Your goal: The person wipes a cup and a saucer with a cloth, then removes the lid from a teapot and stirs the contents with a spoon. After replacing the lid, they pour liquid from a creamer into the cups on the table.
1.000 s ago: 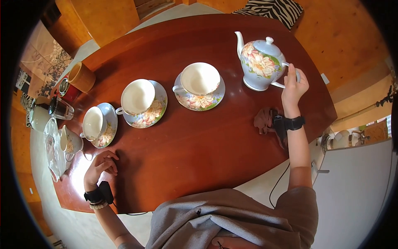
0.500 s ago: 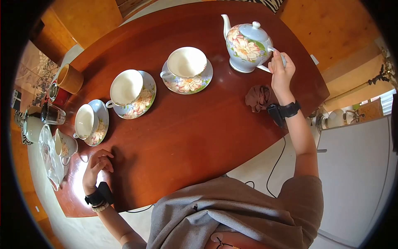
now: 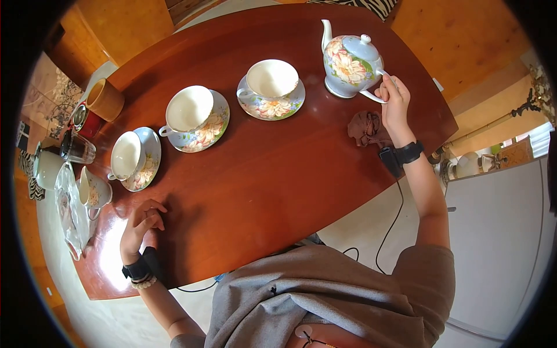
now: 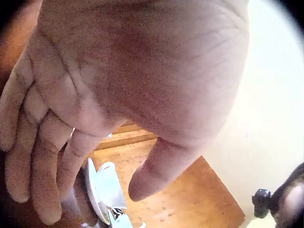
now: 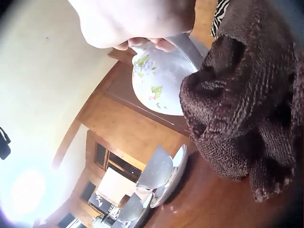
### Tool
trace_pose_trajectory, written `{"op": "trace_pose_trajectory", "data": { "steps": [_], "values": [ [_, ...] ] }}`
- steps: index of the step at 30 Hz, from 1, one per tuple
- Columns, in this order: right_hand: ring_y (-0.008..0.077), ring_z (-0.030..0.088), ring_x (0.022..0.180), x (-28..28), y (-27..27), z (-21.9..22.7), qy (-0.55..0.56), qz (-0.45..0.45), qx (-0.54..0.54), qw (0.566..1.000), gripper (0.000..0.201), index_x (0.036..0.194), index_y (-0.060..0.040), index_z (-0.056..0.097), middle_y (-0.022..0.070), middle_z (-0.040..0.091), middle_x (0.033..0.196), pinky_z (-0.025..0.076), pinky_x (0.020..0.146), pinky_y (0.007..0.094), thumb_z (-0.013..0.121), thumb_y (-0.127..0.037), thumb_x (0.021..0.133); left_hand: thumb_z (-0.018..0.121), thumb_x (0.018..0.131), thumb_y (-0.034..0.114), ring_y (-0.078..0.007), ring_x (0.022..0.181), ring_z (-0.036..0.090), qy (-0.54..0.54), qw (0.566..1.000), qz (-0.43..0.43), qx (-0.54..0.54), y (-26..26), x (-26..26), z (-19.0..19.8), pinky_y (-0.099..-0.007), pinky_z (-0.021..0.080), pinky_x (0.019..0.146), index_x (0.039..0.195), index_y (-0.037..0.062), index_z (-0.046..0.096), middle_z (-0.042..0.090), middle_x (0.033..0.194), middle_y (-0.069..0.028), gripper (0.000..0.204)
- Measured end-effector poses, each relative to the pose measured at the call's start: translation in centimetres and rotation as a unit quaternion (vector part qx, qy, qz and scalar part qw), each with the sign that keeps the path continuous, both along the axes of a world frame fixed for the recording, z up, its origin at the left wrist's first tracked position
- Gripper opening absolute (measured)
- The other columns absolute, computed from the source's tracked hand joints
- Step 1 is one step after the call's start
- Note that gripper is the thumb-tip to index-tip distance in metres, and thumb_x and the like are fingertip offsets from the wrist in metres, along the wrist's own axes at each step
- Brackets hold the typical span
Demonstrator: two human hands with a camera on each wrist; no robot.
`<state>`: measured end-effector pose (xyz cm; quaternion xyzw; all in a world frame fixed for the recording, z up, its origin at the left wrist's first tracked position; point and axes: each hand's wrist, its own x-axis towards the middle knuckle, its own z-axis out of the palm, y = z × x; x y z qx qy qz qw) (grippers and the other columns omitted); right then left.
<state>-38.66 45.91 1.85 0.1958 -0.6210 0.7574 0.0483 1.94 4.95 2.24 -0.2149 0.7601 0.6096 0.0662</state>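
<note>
The whole red-brown wooden table (image 3: 278, 168) is seen only from the head. The flowery teapot (image 3: 351, 61) stands at its far right, and its handle is gripped by the right hand (image 3: 393, 101). A fuzzy brown cloth (image 5: 247, 104) fills the right wrist view. The left hand (image 3: 141, 223) rests on the table, fingers loosely curled, holding nothing.

On the table (image 3: 278, 174), three cups on saucers (image 3: 197, 119) line up left of the teapot (image 3: 350, 60).
</note>
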Motion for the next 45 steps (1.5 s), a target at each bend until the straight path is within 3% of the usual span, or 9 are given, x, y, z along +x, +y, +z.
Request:
{"op": "trace_pose_trajectory", "data": {
  "steps": [21,24,25,27,30,33,39,43,45],
  "values": [
    [0.0060,0.035,0.056,0.7,0.2,-1.1,0.041,-0.041,0.078,0.995,0.025,0.071,-0.0042,0.049,-0.0028,0.039,0.058,0.032,0.058,0.0230,0.049,-0.018,0.092,0.046,0.086,0.021,-0.0135,0.066,0.054,0.072,0.997,0.013,-0.018,-0.2,1.1,-1.2,-0.0241,0.040,0.064,0.095,-0.0014,0.055,0.054,0.070,-0.0061,0.026],
    [0.0086,0.044,0.069,1.2,0.6,-1.0,0.065,-0.114,0.123,0.984,0.017,0.083,-0.0009,0.054,0.0009,0.048,0.072,0.037,0.067,0.0235,0.050,-0.016,0.090,0.043,0.090,0.020,-0.0135,0.067,0.055,0.088,0.993,0.079,0.005,0.0,1.4,-1.2,-0.0248,0.042,0.066,0.095,-0.0005,0.056,0.055,0.073,-0.0059,0.024],
    [0.0125,0.048,0.087,0.9,0.4,-1.3,0.154,-0.229,0.166,0.947,0.018,0.100,0.0008,0.050,0.0051,0.051,0.091,0.038,0.080,0.0261,0.052,-0.013,0.088,0.043,0.092,0.019,-0.0135,0.068,0.056,0.094,0.989,0.115,0.019,0.2,1.7,-1.2,-0.0252,0.043,0.067,0.095,-0.0002,0.056,0.056,0.075,-0.0057,0.024],
    [0.0152,0.047,0.097,1.8,-0.1,0.7,0.076,-0.309,0.117,0.941,0.028,0.109,0.0002,0.045,0.0077,0.048,0.104,0.037,0.088,0.0289,0.054,-0.013,0.086,0.042,0.094,0.021,-0.0134,0.074,0.057,0.150,0.966,0.207,-0.044,0.3,2.0,-1.2,-0.0249,0.044,0.068,0.097,-0.0005,0.056,0.057,0.080,-0.0052,0.026],
    [0.0126,0.047,0.097,6.7,-2.2,5.6,0.085,-0.256,-0.012,0.963,0.031,0.110,-0.0001,0.044,0.0064,0.050,0.104,0.036,0.084,0.0289,0.053,-0.018,0.087,0.042,0.095,0.020,-0.0135,0.083,0.058,0.211,0.910,0.332,-0.127,-0.7,3.3,-1.8,-0.0268,0.045,0.072,0.102,0.0002,0.058,0.060,0.090,-0.0046,0.026],
    [0.0150,0.047,0.091,10.6,-6.0,8.6,0.066,-0.072,-0.129,0.987,0.017,0.102,-0.0019,0.047,0.0061,0.050,0.098,0.036,0.080,0.0299,0.045,-0.012,0.089,0.042,0.096,0.021,-0.0124,0.094,0.055,0.216,0.872,0.374,-0.231,-1.5,5.2,0.0,-0.0261,0.043,0.076,0.108,0.0023,0.059,0.061,0.102,-0.0038,0.028],
    [0.0146,0.042,0.061,14.6,-14.0,7.6,0.000,0.267,-0.079,0.960,0.024,0.072,-0.0051,0.041,0.0049,0.041,0.070,0.036,0.059,0.0286,0.035,-0.018,0.092,0.045,0.095,0.014,-0.0111,0.092,0.053,0.260,0.817,0.418,-0.300,-5.4,7.8,-0.1,-0.0249,0.043,0.075,0.116,0.0034,0.049,0.055,0.108,-0.0041,0.024],
    [0.0104,0.038,0.053,15.7,-18.0,4.0,-0.176,0.398,-0.077,0.897,0.027,0.069,-0.0078,0.039,0.0013,0.038,0.063,0.031,0.047,0.0238,0.038,-0.021,0.093,0.055,0.091,0.012,-0.0207,0.092,0.055,0.272,0.786,0.482,-0.275,-9.3,6.8,-2.7,-0.0296,0.046,0.077,0.116,0.0005,0.043,0.053,0.104,-0.0144,0.030],
    [0.0098,0.037,0.052,16.5,-18.9,3.2,-0.220,0.409,-0.077,0.882,0.026,0.070,-0.0084,0.039,0.0008,0.037,0.063,0.030,0.046,0.0235,0.038,-0.020,0.093,0.058,0.088,0.018,-0.0328,0.098,0.049,0.214,0.736,0.479,-0.428,-11.8,6.9,-4.9,-0.0393,0.041,0.083,0.116,-0.0051,0.040,0.050,0.106,-0.0244,0.041]
  ]
}}
